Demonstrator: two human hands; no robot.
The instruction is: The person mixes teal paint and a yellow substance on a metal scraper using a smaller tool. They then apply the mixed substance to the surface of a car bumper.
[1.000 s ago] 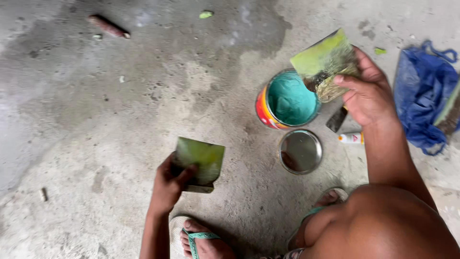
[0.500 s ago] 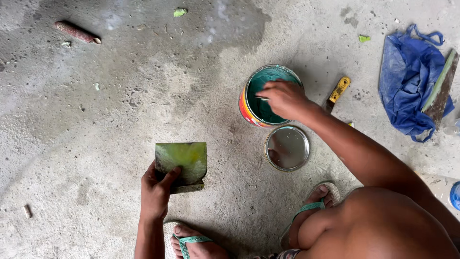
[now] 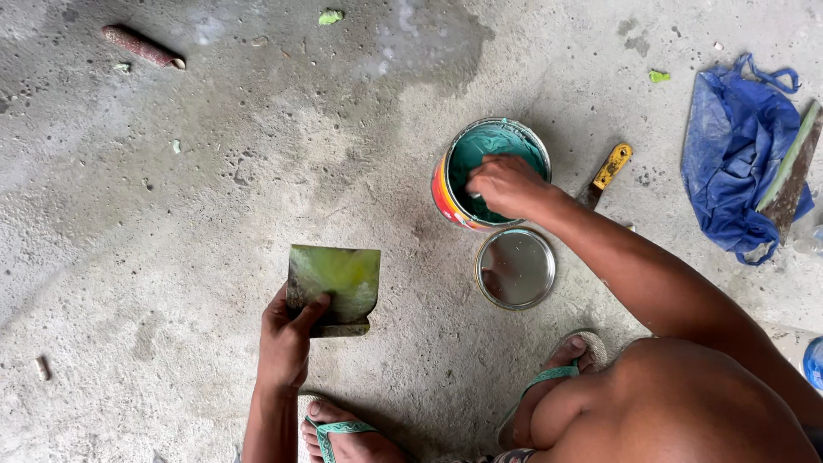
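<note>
My left hand (image 3: 287, 334) grips a flat, green-smeared scraper blade (image 3: 336, 287) by its lower edge, holding it just above the concrete floor. My right hand (image 3: 507, 184) is closed and reaches into an open paint can (image 3: 450, 193) full of teal paint; whatever it holds is mostly hidden inside the can. The can's round metal lid (image 3: 514, 267) lies on the floor right beside it, toward me.
A yellow-handled putty knife (image 3: 607, 171) lies right of the can. A crumpled blue bag (image 3: 746, 180) with a wide scraper (image 3: 793, 171) on it sits at far right. A reddish stick (image 3: 141, 47) lies top left. My sandalled feet (image 3: 339, 429) are at the bottom.
My right hand, earlier holding a wide green-smeared scraper beside the can, no longer has it and has gone down into the paint. The left hand has turned its blade flatter.
</note>
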